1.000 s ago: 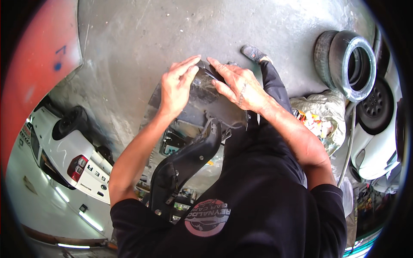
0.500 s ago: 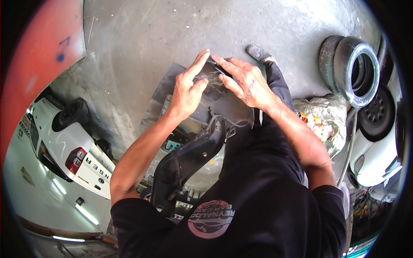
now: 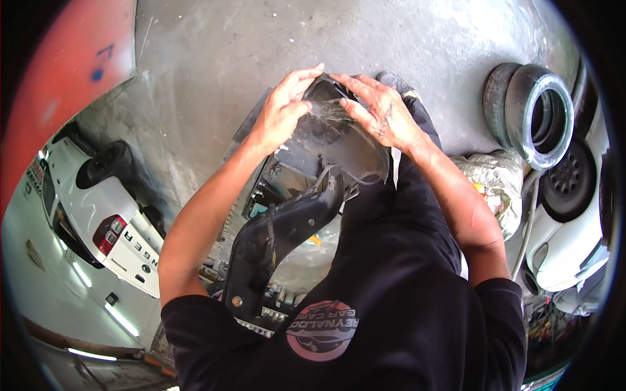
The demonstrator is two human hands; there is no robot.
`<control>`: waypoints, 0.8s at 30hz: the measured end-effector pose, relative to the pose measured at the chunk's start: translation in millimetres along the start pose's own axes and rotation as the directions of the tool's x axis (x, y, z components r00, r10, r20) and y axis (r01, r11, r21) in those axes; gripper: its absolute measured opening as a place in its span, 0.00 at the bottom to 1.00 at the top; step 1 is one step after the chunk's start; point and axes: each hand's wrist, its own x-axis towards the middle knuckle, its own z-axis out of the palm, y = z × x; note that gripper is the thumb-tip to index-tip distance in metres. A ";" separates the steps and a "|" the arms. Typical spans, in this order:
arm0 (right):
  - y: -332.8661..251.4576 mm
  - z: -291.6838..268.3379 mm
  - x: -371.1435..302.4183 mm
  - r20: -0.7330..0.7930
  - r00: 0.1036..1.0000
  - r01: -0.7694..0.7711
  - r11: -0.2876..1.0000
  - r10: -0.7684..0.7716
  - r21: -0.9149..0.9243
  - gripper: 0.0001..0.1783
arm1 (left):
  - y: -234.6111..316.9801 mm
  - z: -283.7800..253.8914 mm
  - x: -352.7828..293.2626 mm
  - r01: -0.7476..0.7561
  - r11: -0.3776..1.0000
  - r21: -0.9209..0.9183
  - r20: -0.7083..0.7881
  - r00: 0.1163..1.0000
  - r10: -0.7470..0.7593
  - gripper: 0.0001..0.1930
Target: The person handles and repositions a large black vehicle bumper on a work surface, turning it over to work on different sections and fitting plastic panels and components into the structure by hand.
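A long, curved black plastic car part point(image 3: 293, 218) stretches from beside my torso to a broad, dusty far end with scratches and pale fibres on it. My left hand point(image 3: 285, 107) holds the left side of that far end, fingers along the outer edge and thumb over the inner face. Opposite it, my right hand point(image 3: 380, 109) grips the right rim the same way, its fingertips close to the left ones. The undersides of the fingers are hidden. A thin, pale pointed strip point(image 3: 395, 168) hangs below my right wrist.
Two stacked tyres point(image 3: 541, 117) stand at the right, near a crumpled pale sack point(image 3: 492, 179) and a white car point(image 3: 564, 241). A red painted panel point(image 3: 72, 72) fills the upper left. A white pickup point(image 3: 117, 215) is parked at the left. Parts and small items lie beneath the black piece.
Both hands have shifted slightly up and apart. The black part's far end has tilted, showing more of its inner face. My right foot is now more hidden by my hand.
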 end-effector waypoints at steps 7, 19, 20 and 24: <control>-3.3 -0.9 -2.2 -0.007 1.000 -0.005 1.000 0.005 -0.013 0.28 | 1.5 -0.8 -0.3 -0.027 0.980 0.199 0.023 0.999 0.023 0.29; -4.6 -6.8 0.4 0.089 0.995 -0.046 0.997 0.041 0.059 0.29 | 19.1 -4.6 -7.5 0.123 0.932 0.341 -0.016 0.992 -0.125 0.31; -5.3 -7.1 0.7 0.105 0.994 -0.036 0.998 0.030 0.054 0.29 | 24.4 -7.9 -14.4 0.122 0.935 0.332 -0.032 0.993 -0.118 0.31; -2.8 -7.2 4.6 0.117 0.993 -0.003 1.000 0.005 -0.020 0.31 | 53.1 -23.5 -57.4 0.252 0.919 0.303 -0.139 0.966 -0.219 0.29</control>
